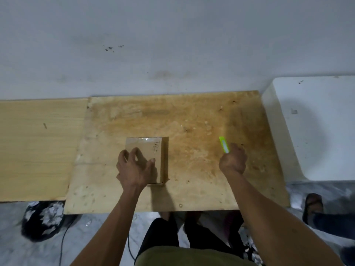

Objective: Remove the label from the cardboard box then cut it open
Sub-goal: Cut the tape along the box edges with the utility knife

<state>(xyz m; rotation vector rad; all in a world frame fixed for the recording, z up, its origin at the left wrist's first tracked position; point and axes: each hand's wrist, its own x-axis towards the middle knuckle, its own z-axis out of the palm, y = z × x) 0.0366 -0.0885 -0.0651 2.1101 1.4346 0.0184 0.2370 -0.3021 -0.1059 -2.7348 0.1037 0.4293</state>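
Note:
A small brown cardboard box (151,150) lies flat on the stained plywood board (192,121), with handwriting along its right side and clear tape shining on its far edge. My left hand (134,166) rests on the box's near left part, fingers spread over the top. To the right, my right hand (233,160) is closed around a bright green utility knife (223,144), which points up and away from me, apart from the box. No label is discernible on the box top.
A lighter wooden panel (38,146) adjoins the board on the left. A white block (315,127) stands at the right. A wall runs behind. Below the board's front edge are a dark patterned bag (42,221), a cable, my legs and another person's sandalled foot (313,204).

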